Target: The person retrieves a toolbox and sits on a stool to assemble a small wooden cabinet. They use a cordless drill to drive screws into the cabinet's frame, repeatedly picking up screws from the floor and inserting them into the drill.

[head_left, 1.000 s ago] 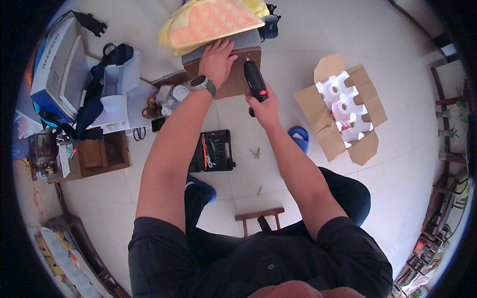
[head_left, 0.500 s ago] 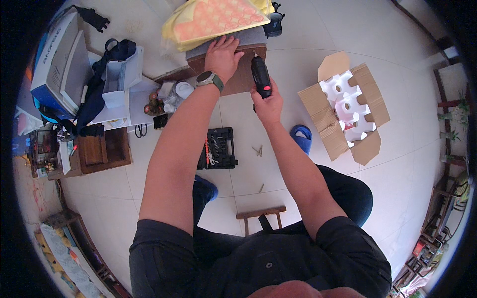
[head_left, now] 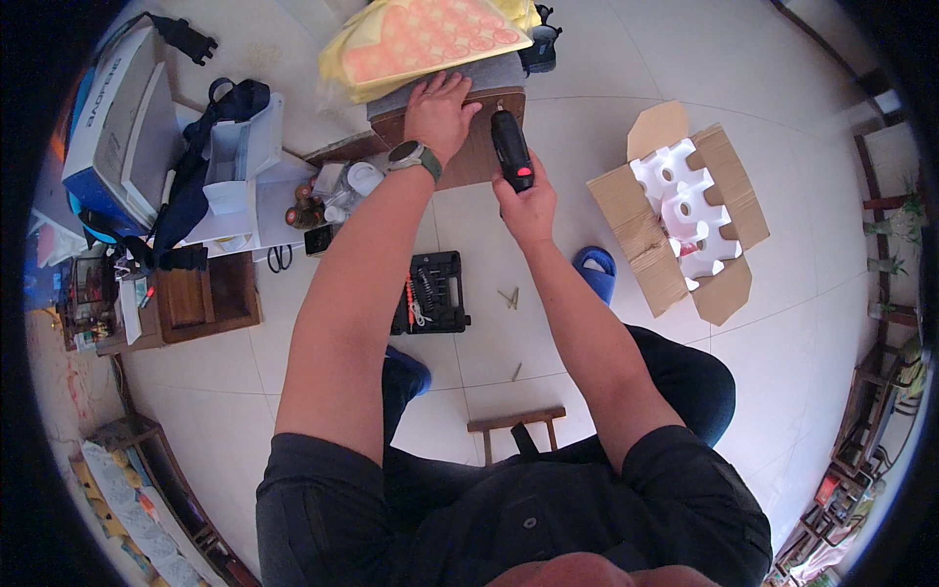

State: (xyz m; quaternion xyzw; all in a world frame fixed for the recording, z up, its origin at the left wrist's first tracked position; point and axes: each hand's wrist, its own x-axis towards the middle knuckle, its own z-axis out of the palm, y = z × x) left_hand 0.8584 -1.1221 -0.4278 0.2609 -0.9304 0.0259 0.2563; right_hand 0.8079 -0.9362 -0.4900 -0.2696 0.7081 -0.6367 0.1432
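Observation:
My right hand (head_left: 526, 201) grips a black electric screwdriver (head_left: 510, 147) with a red button, its tip pointed at the far right part of a dark brown wooden board (head_left: 478, 157). My left hand (head_left: 440, 110), with a watch on the wrist, lies flat on the board's grey padded top (head_left: 489, 72), fingers spread. A yellow plastic-wrapped cushion with orange dots (head_left: 421, 39) lies just beyond the board.
An open black bit case (head_left: 432, 291) and loose screws (head_left: 510, 296) lie on the tiled floor. At right is an open cardboard box with white foam (head_left: 680, 210). A blue slipper (head_left: 595, 270), small wooden frames (head_left: 201, 301), a blue-white box (head_left: 108, 117) and clutter are nearby.
The view has shifted, so the board sits lower in the picture. My right hand has brought the screwdriver closer to the board's far right edge. My left hand stays pressed on the board.

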